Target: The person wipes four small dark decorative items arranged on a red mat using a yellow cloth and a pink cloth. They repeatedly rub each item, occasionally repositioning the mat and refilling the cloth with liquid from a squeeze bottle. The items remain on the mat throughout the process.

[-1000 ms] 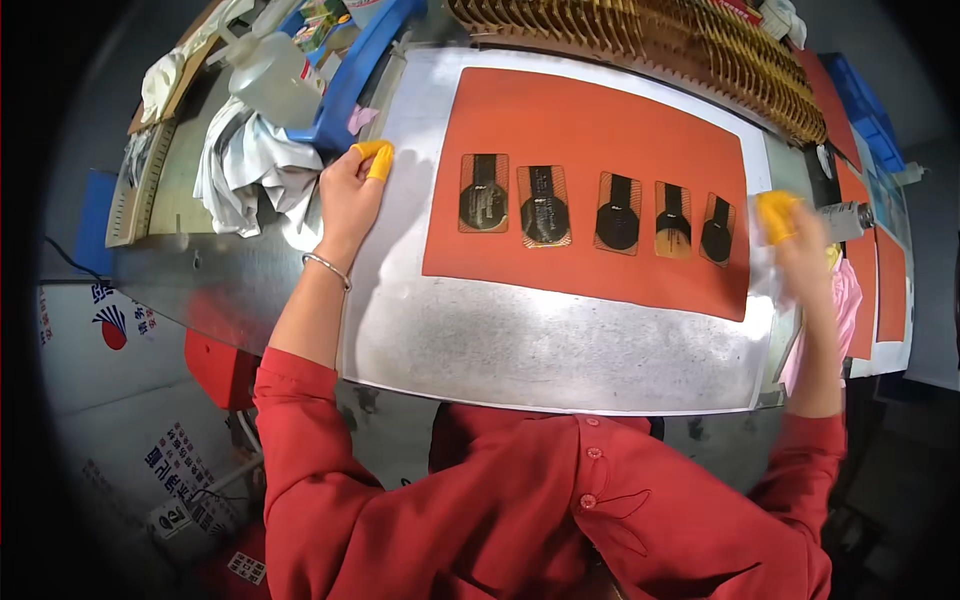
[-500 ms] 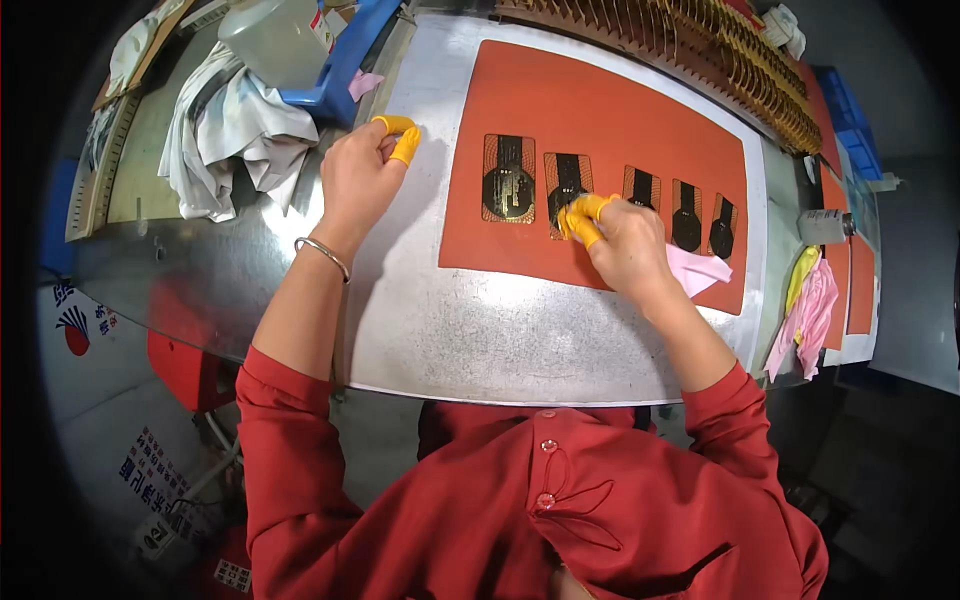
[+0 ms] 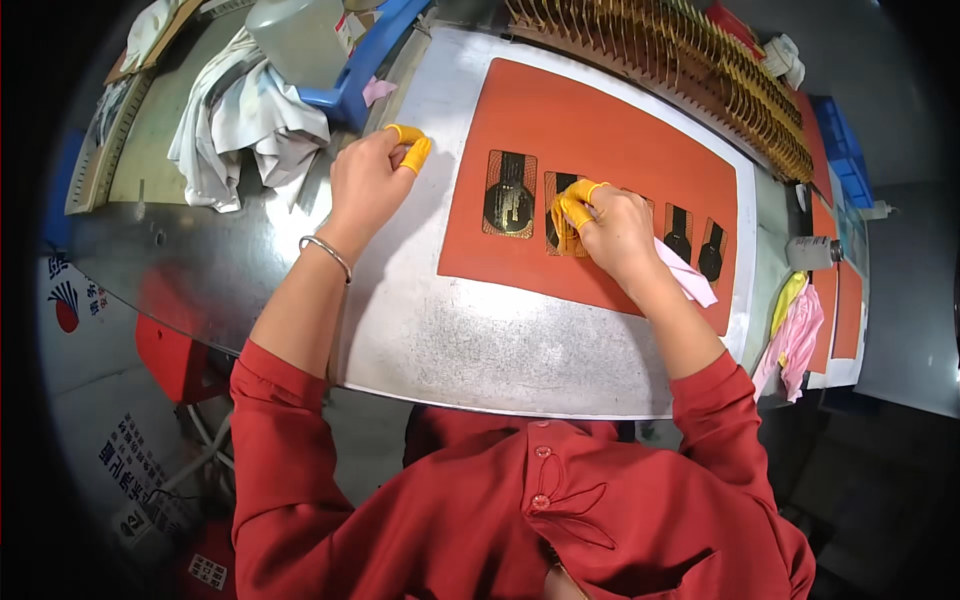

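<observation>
Yellow finger cots cover fingertips on both hands. My right hand (image 3: 618,232) is closed on a pink cloth (image 3: 688,274), whose loose end trails out to the right. Its fingertips press on the second dark panel (image 3: 556,236) in a row of several black-and-gold patterned panels on an orange mat. Beside it on the left lies the first panel (image 3: 510,195), in full view. Another panel is mostly hidden by my right hand. My left hand (image 3: 372,178), with a bracelet at the wrist, hovers left of the mat, thumb and forefinger brought together and nothing visible between them.
The orange mat (image 3: 610,110) lies on a metal tabletop (image 3: 500,350). A rack (image 3: 690,70) of thin gold-edged pieces runs along the back. White rags (image 3: 250,125) and a blue bin (image 3: 355,75) stand left; a small bottle (image 3: 815,252) and pink and yellow cloths (image 3: 795,335) are right.
My right hand has moved up and left across the second panel, carrying the pink cloth. My left hand stays in nearly the same place. The whole view has shifted slightly.
</observation>
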Motion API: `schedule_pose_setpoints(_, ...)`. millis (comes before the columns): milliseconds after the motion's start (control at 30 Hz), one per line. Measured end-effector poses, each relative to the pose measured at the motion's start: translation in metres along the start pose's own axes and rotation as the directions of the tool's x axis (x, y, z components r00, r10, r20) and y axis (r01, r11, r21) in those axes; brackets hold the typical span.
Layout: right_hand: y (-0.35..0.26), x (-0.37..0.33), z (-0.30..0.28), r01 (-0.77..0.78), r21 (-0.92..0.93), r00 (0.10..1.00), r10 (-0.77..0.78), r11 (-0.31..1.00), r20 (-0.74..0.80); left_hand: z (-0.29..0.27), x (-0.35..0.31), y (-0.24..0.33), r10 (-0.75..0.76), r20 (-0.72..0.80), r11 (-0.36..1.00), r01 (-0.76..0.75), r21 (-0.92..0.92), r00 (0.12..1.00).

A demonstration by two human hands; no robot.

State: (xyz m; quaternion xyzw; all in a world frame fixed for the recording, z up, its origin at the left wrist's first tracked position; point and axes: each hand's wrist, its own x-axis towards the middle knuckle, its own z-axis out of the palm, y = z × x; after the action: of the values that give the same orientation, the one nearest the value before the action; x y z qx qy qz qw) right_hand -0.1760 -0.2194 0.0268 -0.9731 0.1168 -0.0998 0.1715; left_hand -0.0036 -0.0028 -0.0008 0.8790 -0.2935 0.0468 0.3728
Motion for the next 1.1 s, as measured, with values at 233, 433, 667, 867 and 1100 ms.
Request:
schedule_pose_setpoints(233, 0.003, -0.006, 0.001, 0.063, -0.018, 0.998, -0.062, 0.998, 0.01, -0.002, 0.003, 0.004, -0.001, -0.002, 1.0, 0.001, 0.0, 1.0)
schedule_pose_setpoints(433, -0.002, -0.012, 0.001, 0.119, -0.008, 0.993, -0.119, 0.993, -0.006, -0.004, -0.001, 0.002, -0.035, 0.001, 0.999, 0.035, -0.035, 0.999)
schedule_pose_setpoints(667, 0.005, -0.001, 0.002, 0.093, -0.023, 0.995, -0.092, 0.995, 0.036, -0.007, 0.003, 0.006, -0.081, 0.023, 0.995, 0.082, -0.058, 0.996)
schedule_pose_setpoints(867, -0.002, 0.008, -0.005, 0.058, -0.006, 0.998, -0.057, 0.998, 0.03, -0.004, 0.003, 0.004, -0.061, 0.014, 0.995, 0.062, -0.08, 0.998)
schedule_pose_setpoints(1100, -0.002, -0.021, -0.001, 0.122, 0.001, 0.992, -0.122, 0.992, 0.032, -0.004, 0.003, 0.001, -0.065, 0.035, 0.996, 0.067, -0.064, 0.997)
